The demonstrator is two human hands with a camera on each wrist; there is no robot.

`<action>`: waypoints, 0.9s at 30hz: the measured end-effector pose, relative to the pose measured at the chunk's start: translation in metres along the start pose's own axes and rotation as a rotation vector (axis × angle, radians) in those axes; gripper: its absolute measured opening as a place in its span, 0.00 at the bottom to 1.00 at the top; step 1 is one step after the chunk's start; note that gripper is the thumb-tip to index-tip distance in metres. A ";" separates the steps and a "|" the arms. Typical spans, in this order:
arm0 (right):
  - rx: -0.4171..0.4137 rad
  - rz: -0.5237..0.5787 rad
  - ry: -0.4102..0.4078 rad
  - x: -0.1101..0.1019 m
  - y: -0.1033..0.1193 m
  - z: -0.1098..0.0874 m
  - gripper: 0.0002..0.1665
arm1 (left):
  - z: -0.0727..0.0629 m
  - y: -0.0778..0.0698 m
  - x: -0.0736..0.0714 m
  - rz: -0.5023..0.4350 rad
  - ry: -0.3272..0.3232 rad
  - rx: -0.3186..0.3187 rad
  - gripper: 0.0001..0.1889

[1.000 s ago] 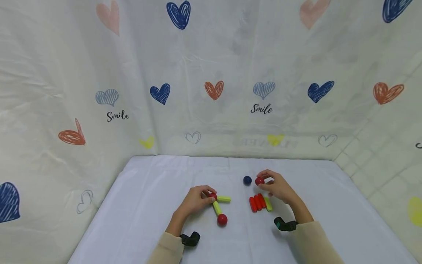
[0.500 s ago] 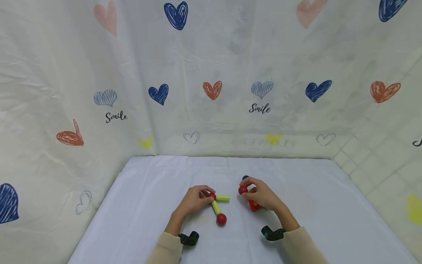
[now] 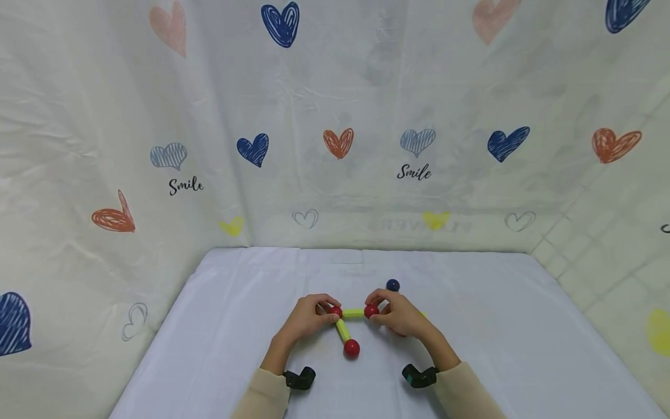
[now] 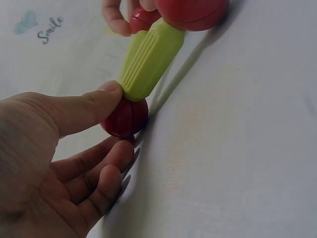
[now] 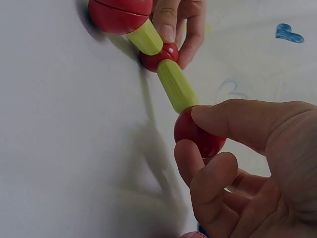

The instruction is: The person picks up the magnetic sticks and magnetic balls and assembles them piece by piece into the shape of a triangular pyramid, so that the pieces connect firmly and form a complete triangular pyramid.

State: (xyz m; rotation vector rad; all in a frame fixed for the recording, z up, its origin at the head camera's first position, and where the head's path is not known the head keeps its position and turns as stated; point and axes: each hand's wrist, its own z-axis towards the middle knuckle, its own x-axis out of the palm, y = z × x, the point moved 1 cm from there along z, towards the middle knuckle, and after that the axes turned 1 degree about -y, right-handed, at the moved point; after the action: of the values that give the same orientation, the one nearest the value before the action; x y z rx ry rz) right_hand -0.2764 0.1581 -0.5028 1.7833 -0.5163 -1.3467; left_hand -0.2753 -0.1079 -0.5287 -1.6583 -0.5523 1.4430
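Observation:
My left hand (image 3: 313,315) pinches the red ball (image 4: 126,118) at the corner of a small assembly between thumb and fingers. Two yellow-green rods branch from that ball. The front rod (image 3: 343,330) ends in another red ball (image 3: 352,348) lying nearest me. The second rod (image 5: 177,85) points right, and its far end meets a red ball (image 5: 198,133) pinched by my right hand (image 3: 402,314). In the right wrist view that ball sits right against the rod's tip, with thumb on one side and fingertips on the other.
A dark blue ball (image 3: 393,285) lies behind my right hand on the white-covered table (image 3: 251,279). The loose red rods and a yellow-green one are mostly hidden under that hand. A white curtain printed with hearts (image 3: 335,87) rises behind the table.
My right hand has carried its red ball leftward and slightly toward me, from beside the blue ball to the end of the right-pointing rod. My left hand keeps its hold in place.

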 end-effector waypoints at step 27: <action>0.024 0.006 -0.028 -0.034 0.000 -0.013 0.18 | -0.002 -0.002 0.000 0.023 -0.009 -0.008 0.10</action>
State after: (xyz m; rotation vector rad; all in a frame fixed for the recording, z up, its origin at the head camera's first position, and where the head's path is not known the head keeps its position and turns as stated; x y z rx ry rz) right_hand -0.2764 0.1876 -0.4815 1.7830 -0.5550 -1.3683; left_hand -0.2733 -0.1072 -0.5275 -1.6700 -0.5472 1.4672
